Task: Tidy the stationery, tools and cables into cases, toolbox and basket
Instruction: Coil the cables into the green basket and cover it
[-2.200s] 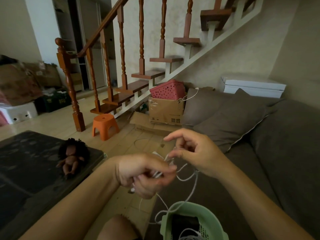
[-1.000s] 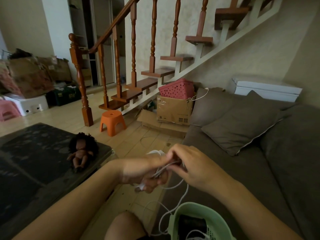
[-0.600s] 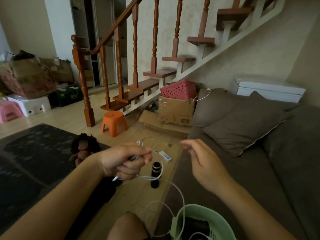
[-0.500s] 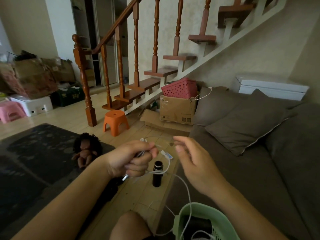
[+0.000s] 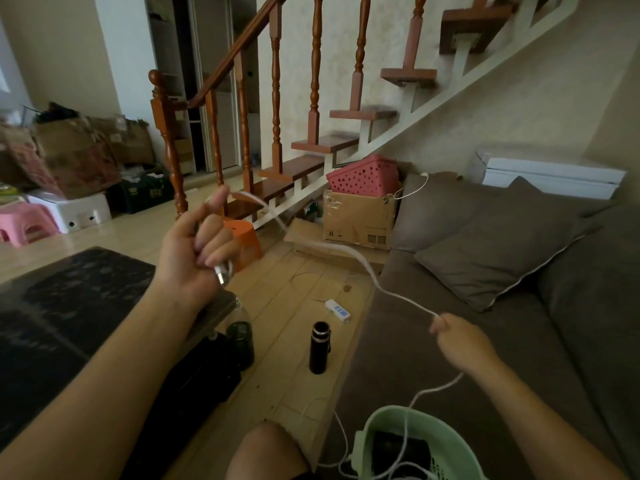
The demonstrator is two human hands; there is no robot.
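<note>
White cable: stretched in a sagging arc between both hands, tail dropping into green basket on the sofa.

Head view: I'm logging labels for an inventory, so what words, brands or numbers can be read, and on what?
None can be read.
Cardboard box: dark printed marks low on its front, too small to read.
Dark green crate: pale marking, blurred.
White power strip: blue marks, no legible text.

A taut white cable spans the air above the open floor; black flask stands below.
</note>
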